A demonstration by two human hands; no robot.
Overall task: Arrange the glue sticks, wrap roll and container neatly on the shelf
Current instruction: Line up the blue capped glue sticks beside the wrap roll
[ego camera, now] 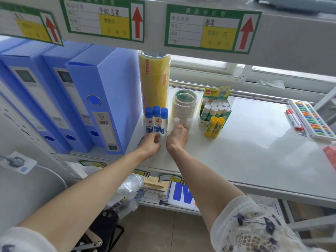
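Three blue-capped glue sticks (156,120) stand in a row on the white shelf (254,142), in front of a tall yellow wrap roll (154,79). My left hand (150,144) touches their bases, fingers curled around the rightmost one. My right hand (177,137) grips two clear-capped glue sticks (182,122) standing in front of a clear round container (185,104). Further right is a green box of white-capped glue sticks (215,108), with two yellow glue sticks (214,127) upright before it.
Blue file boxes (72,99) fill the shelf's left part. A paint set (311,119) and red markers (294,120) lie at the far right. The upper shelf edge with price labels (209,28) hangs overhead. Books and bags sit on the lower shelf.
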